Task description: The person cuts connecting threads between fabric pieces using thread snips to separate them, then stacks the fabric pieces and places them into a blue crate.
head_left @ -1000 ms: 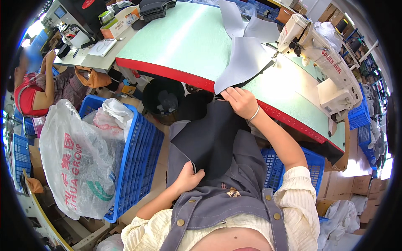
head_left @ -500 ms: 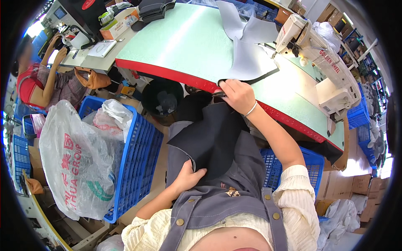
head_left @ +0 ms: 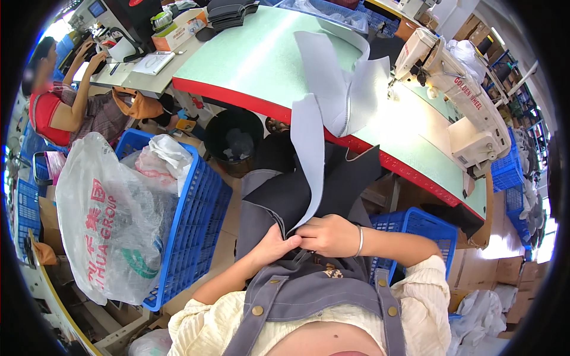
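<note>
Black fabric pieces [head_left: 335,178] lie across my lap, over the grey apron [head_left: 320,291]. My left hand [head_left: 274,246] is closed on their near edge, thumb on top. Right against it, my right hand [head_left: 329,236] is closed at the same edge, with its fingertips meeting the left thumb. Whatever the right fingers hold is hidden by the hand. A long light-grey fabric strip [head_left: 309,136] curves down from the table to the hands. It joins grey fabric panels [head_left: 350,98] lying on the light-green table [head_left: 255,65].
A white sewing machine [head_left: 457,89] stands at the table's right. To my left, a blue crate [head_left: 196,231] holds plastic bags [head_left: 119,225]; another blue crate [head_left: 424,231] stands at my right. A dark bin [head_left: 234,139] is under the table. Another person [head_left: 59,118] sits at far left.
My right hand has come back from the table edge to meet my left hand at the fabric's near edge. The grey panels have been drawn toward me, one strip now hanging over the lap.
</note>
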`<action>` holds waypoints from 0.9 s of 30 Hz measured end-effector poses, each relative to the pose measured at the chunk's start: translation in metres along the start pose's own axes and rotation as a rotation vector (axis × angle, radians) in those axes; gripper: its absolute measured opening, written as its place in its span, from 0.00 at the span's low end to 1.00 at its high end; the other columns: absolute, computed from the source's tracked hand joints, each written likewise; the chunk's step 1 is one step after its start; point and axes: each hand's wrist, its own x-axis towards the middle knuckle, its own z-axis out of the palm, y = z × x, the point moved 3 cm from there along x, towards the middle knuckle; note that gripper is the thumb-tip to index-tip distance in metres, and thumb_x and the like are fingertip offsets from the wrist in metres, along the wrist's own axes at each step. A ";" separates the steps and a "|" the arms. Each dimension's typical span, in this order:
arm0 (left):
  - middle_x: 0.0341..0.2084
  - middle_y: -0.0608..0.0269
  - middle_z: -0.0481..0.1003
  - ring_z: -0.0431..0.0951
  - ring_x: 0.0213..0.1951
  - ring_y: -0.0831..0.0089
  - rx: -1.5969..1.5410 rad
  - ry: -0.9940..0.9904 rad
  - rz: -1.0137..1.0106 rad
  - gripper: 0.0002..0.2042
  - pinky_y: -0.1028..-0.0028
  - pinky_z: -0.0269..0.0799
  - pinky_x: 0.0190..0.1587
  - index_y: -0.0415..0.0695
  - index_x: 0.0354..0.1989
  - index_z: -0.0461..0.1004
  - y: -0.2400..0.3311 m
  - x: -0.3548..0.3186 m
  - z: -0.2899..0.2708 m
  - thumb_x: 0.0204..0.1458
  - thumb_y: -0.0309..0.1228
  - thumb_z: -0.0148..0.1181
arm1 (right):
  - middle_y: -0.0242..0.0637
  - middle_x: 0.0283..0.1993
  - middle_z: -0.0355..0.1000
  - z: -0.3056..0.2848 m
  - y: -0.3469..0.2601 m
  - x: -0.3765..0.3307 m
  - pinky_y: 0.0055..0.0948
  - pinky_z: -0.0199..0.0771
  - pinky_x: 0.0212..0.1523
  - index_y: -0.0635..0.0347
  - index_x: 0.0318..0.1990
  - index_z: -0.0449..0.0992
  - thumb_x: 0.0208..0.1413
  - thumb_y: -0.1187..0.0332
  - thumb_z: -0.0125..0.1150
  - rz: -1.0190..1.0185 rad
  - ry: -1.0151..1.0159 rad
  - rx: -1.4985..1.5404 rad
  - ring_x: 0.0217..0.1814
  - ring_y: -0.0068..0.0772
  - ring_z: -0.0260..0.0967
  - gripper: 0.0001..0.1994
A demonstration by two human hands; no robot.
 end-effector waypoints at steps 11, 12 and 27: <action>0.48 0.55 0.69 0.71 0.48 0.67 -0.777 0.280 -0.323 0.22 0.66 0.67 0.52 0.37 0.51 0.65 0.007 0.002 0.008 0.58 0.44 0.44 | 0.48 0.51 0.69 0.023 0.049 -0.015 0.15 0.64 0.24 0.65 0.55 0.61 0.63 0.55 0.36 0.850 0.197 1.782 0.50 0.32 0.69 0.23; 0.48 0.55 0.69 0.72 0.48 0.67 -0.808 0.315 -0.349 0.22 0.65 0.67 0.52 0.38 0.51 0.65 0.008 0.003 0.007 0.58 0.44 0.43 | 0.48 0.51 0.69 0.027 0.052 -0.019 0.15 0.64 0.24 0.65 0.55 0.61 0.63 0.55 0.36 0.850 0.209 1.779 0.50 0.32 0.69 0.23; 0.46 0.53 0.70 0.72 0.46 0.67 -0.391 0.276 -0.276 0.22 0.71 0.67 0.51 0.30 0.51 0.62 0.004 0.000 0.005 0.43 0.15 0.51 | 0.34 0.33 0.69 -0.091 0.124 -0.029 0.28 0.68 0.27 0.58 0.35 0.69 0.46 0.63 0.59 0.222 0.277 -0.721 0.30 0.32 0.68 0.12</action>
